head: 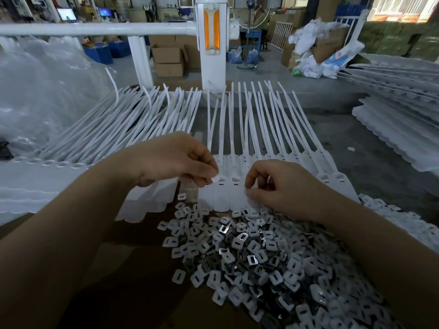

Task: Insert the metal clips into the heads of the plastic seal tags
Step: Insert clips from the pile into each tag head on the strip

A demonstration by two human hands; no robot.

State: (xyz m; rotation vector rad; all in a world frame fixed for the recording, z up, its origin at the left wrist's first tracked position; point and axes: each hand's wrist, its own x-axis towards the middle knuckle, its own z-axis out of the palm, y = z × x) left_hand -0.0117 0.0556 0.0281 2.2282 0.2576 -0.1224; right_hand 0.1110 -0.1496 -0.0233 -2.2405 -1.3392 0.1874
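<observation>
A joined row of white plastic seal tags lies across the table, tails pointing away, heads toward me. My left hand pinches a small clip at the head of one tag near the row's left end. My right hand has its fingers curled, pinching the flat tab of the tags below the heads; clips may lie in its palm, but I cannot tell. A big heap of metal clips in white plastic frames covers the near table under my wrists.
More tag strips lie stacked at the left, beside crumpled clear plastic bags. Another stack of tag sheets rises at the right. A white metal rail and post stand behind the table, with cardboard boxes beyond.
</observation>
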